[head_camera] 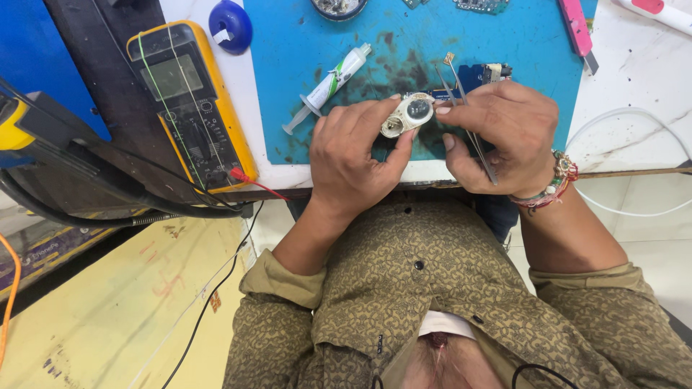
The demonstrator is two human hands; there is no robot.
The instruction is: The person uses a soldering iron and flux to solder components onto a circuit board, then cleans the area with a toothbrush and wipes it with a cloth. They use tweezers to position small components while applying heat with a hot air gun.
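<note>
Pinching white part [407,115], left hand [357,155], right hand [504,133]

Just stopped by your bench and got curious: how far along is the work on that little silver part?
Done: the small silver part with a round lens is off the mat and held in the left hand. In hand: the right hand holds tweezers beside it. Left, seemingly: a blue circuit board lies bare on the blue mat, and the syringe lies unused.

Left hand [353,155] pinching small white lens module [408,115], right hand [497,133] gripping tweezers [468,122] (tips raised), blue mat [432,43] on bench [634,108], syringe [328,83], yellow multimeter [191,104] alongside.
</note>
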